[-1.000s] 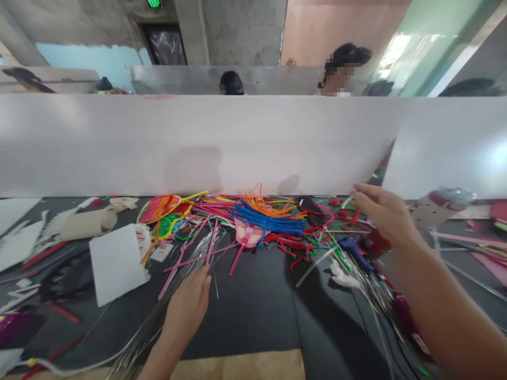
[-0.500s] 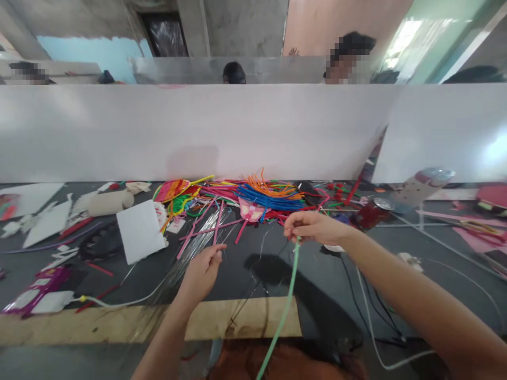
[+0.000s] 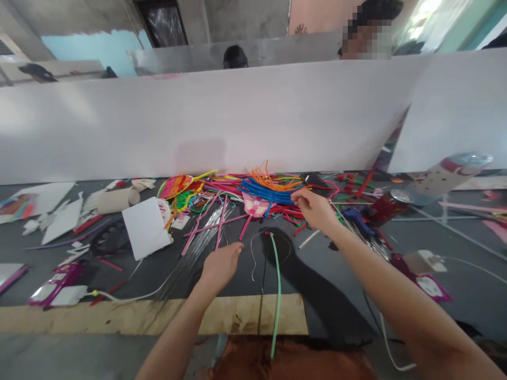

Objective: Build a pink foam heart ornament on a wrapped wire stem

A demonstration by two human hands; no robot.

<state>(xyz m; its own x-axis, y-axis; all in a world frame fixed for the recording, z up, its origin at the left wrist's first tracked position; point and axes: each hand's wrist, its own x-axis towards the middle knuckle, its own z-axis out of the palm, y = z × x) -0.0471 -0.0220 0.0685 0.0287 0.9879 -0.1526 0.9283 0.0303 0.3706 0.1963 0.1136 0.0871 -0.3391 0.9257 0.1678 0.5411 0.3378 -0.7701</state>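
Note:
My left hand (image 3: 222, 266) is low over the dark table, thumb and fingers pinched together; whatever is between them is too small to make out. Farther forward, my right hand (image 3: 315, 210) has its fingers closed at the right end of a bundle of blue pipe cleaners (image 3: 263, 192), and I cannot tell if it grips any. Orange pipe cleaners (image 3: 265, 178) lie on top of that bundle. Between my hands a pale green pipe cleaner (image 3: 279, 285) reaches from the table over the front edge towards my lap. A thin curled wire (image 3: 253, 264) shows beside it.
Left are a white card (image 3: 144, 227), a cardboard roll (image 3: 118, 200), a purple packet (image 3: 59, 285) and a white cable (image 3: 134, 299). Clear thin strands (image 3: 198, 248) fan out near my left hand. Right are a red can (image 3: 390, 206), a cup (image 3: 443, 177) and a white plug (image 3: 425, 261). A white partition (image 3: 237, 121) stands behind.
My right hand has let go of the pale green pipe cleaner and moved forward to the blue bundle. The green pipe cleaner has dropped to the table edge. My left hand stays pinched.

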